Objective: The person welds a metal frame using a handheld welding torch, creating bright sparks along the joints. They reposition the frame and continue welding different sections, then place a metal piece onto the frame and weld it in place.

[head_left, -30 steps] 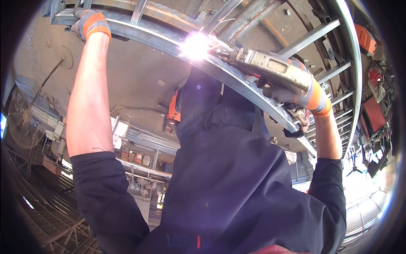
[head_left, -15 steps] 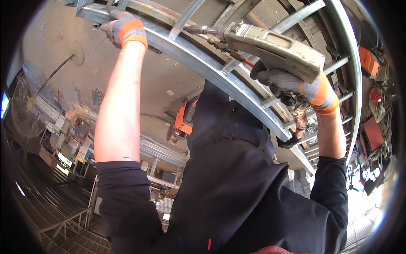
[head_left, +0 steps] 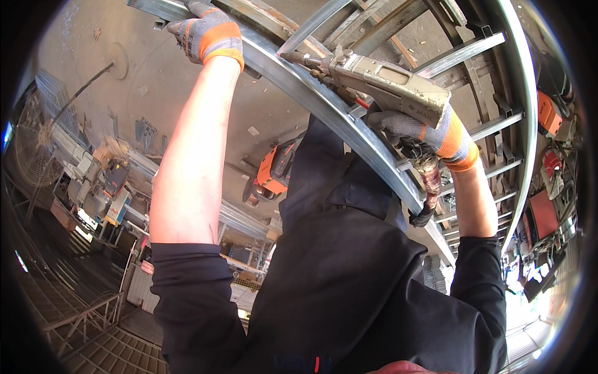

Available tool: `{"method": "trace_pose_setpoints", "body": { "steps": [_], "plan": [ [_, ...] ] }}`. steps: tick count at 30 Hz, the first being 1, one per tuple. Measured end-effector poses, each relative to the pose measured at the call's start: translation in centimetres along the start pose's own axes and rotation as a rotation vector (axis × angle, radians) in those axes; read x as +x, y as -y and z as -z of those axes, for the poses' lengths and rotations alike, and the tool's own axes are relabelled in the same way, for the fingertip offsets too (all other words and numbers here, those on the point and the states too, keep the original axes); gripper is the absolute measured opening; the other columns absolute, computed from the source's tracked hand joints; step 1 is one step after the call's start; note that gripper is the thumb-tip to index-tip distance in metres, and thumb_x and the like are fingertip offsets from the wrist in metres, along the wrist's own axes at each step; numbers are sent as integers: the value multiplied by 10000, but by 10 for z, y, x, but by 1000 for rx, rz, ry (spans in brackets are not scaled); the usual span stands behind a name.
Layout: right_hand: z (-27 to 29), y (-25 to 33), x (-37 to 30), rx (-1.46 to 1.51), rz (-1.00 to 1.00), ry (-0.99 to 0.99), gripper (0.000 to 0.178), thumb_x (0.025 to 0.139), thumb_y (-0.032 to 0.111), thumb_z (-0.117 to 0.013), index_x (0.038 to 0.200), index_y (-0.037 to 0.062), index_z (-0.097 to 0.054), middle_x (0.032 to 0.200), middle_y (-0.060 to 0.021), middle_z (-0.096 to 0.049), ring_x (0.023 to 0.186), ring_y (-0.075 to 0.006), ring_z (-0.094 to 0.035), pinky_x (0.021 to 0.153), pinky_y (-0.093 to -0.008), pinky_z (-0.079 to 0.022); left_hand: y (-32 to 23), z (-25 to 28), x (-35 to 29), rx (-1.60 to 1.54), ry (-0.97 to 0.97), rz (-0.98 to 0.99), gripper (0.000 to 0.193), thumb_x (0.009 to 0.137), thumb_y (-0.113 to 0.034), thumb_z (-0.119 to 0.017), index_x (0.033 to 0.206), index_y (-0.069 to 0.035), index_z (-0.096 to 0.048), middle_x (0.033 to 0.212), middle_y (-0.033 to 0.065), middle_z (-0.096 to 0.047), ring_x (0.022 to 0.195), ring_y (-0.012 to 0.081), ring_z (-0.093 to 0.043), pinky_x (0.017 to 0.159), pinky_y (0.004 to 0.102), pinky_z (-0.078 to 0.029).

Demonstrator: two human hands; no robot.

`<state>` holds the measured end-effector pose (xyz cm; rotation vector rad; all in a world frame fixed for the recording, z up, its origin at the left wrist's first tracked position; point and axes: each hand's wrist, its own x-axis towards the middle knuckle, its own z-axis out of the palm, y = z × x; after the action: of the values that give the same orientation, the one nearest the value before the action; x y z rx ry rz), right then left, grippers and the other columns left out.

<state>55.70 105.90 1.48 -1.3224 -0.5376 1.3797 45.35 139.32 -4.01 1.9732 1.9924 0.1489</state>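
Rail (head_left: 311, 93) of bright steel, one side of a ladder-like frame, runs across in front of the person and looks bowed in the wide view. The left hand (head_left: 212, 36), in a grey and orange glove, is at the rail toward its left end: a finger reaches over the top face and others bend along the side next to the person. How far they close around the rail cannot be told.

The right hand (head_left: 430, 134), gloved in the same colours, is wrapped around the grip of a torch (head_left: 389, 81) above the right half of the rail. The torch's worn, boxy metal body slants over the rail, and its nozzle (head_left: 303, 60) points leftward, close to where a crossbar (head_left: 319, 23) joins the rail; whether the tip touches metal cannot be told. From below the grip, a brown-wrapped cable (head_left: 431, 177) hangs down near the rail's right end.

Beyond the rail, a paler second rail (head_left: 523, 81) curves along the right. Farther right of the rail are an orange box (head_left: 549, 114) and a red panel (head_left: 544, 215). On the person's side of the rail, below its middle, an orange and black machine (head_left: 276, 167) sits on the brown floor (head_left: 137, 93), beside the person's dark trousers (head_left: 311, 165). A round-caged fan (head_left: 40, 149) stands well to the left of the rail.
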Motion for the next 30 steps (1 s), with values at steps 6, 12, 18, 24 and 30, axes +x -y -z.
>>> {"method": "trace_pose_setpoints", "body": {
  "steps": [6,12,18,24,30],
  "plan": [
    [-2,11,-3,104,-252,1,424,886,123,-816,1277,7,-700,1004,-52,-798,836,-100,-715,783,-253,-554,4,-2,2,8,13,-1,868,1069,-564,-399,1581,109,-200,1455,330,-515,1295,441,-603,1071,502,-506],
    [-4,4,2,-35,64,-18,412,895,144,-821,1271,20,-708,982,-49,-793,806,-106,-716,735,-265,-564,1,-1,4,13,21,0,884,1070,-558,-403,1597,108,-159,1464,341,-507,1300,446,-601,1071,501,-508],
    [-4,3,2,-94,75,-13,419,882,145,-831,1267,30,-712,968,-39,-794,809,-97,-715,738,-262,-570,-3,2,-1,24,53,4,874,1069,-551,-410,1599,97,-158,1463,335,-510,1298,442,-603,1068,493,-513],
    [-5,7,1,77,-111,-15,432,884,107,-815,1290,21,-695,985,-40,-790,812,-72,-702,710,-246,-573,-2,1,0,16,58,10,863,1068,-539,-424,1596,93,-169,1458,328,-515,1290,438,-610,1063,490,-517],
    [-3,5,-1,76,-143,-9,506,885,112,-819,1352,14,-651,1004,-47,-789,823,-82,-704,727,-253,-580,-1,-1,2,11,55,11,853,1067,-530,-436,1593,90,-179,1456,323,-518,1284,435,-614,1059,487,-520]
  ]
}}
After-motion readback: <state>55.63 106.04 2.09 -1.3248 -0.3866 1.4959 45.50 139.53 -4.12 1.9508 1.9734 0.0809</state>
